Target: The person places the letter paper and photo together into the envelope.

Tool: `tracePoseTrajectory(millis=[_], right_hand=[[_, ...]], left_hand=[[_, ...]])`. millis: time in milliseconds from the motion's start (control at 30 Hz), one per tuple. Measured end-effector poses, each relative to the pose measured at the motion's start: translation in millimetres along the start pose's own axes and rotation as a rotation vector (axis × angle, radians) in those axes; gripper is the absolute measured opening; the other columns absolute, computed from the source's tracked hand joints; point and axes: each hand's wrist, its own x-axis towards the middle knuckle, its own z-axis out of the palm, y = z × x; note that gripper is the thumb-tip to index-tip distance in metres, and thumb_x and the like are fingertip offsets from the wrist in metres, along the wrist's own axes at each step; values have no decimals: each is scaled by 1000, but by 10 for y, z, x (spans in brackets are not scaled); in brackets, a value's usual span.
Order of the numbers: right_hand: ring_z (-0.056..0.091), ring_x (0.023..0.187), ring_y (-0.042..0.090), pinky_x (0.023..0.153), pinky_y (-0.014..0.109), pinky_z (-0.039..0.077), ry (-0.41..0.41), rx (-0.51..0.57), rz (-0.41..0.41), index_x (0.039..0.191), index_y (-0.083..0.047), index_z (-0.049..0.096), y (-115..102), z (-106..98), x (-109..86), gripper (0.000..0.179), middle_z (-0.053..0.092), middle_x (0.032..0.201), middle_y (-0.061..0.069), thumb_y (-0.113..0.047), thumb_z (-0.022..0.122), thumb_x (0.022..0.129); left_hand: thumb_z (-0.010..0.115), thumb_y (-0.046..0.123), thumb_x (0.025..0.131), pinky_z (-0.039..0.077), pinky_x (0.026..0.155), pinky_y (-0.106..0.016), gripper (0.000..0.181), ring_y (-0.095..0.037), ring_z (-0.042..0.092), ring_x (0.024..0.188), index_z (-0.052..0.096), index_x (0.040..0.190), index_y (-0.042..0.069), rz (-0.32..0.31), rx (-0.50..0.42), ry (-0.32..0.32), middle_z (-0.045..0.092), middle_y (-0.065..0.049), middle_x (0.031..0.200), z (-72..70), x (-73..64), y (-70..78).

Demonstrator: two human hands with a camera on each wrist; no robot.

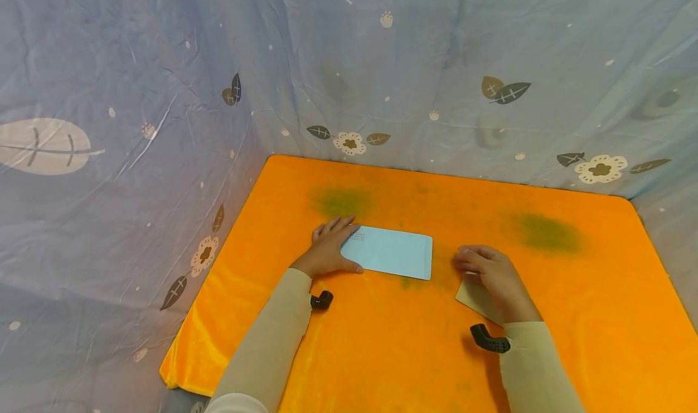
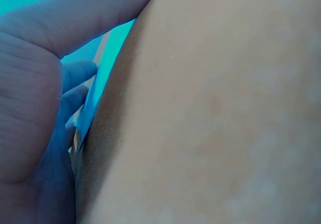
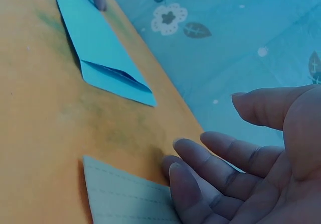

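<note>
A pale blue envelope (image 1: 395, 252) lies flat on the orange cloth, small print near its left end. My left hand (image 1: 329, 249) holds that end, thumb at the near edge and fingers at the far edge. At the right end the envelope's mouth (image 3: 118, 76) gapes slightly. A lined, cream-coloured paper (image 3: 125, 199) lies to the right, partly covered by my right hand (image 1: 493, 277). The fingers of this hand are loosely bent beside and over the paper, and its thumb (image 3: 266, 106) stands apart from them.
An orange velvety cloth (image 1: 382, 352) covers the table, with greenish smudges on it. Patterned curtains (image 1: 414, 68) stand behind the table and at its sides. A black curved piece (image 1: 489, 340) sticks out at the right wrist, another (image 1: 322, 300) at the left.
</note>
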Motion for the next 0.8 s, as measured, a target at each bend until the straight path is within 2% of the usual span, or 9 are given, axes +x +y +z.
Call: tracePoseTrajectory(millis=[367, 567, 800], right_hand=[[69, 120, 12, 96, 29, 57, 30, 7, -33, 154, 9, 52, 55, -174, -36, 68, 69, 141, 17, -45, 59, 114], [65, 122, 8, 97, 28, 56, 36, -25, -16, 157, 6, 51, 92, -257, -76, 69, 67, 144, 15, -47, 59, 113], [67, 118, 8, 96, 27, 56, 45, -1, 22, 156, 6, 51, 152, -350, -132, 70, 71, 136, 5, -47, 63, 111]], left_hand=[[95, 58, 82, 2, 124, -58, 116, -26, -1, 165, 35, 173, 21, 8, -5, 2, 13, 4, 181, -20, -11, 15], [94, 58, 82, 3, 124, -58, 116, -26, 0, 165, 34, 174, 21, 7, 8, 1, 13, 4, 181, -9, -5, 3], [94, 56, 83, 2, 124, -57, 115, -26, -1, 165, 34, 174, 21, 5, 0, 5, 13, 4, 181, -7, -9, 18]])
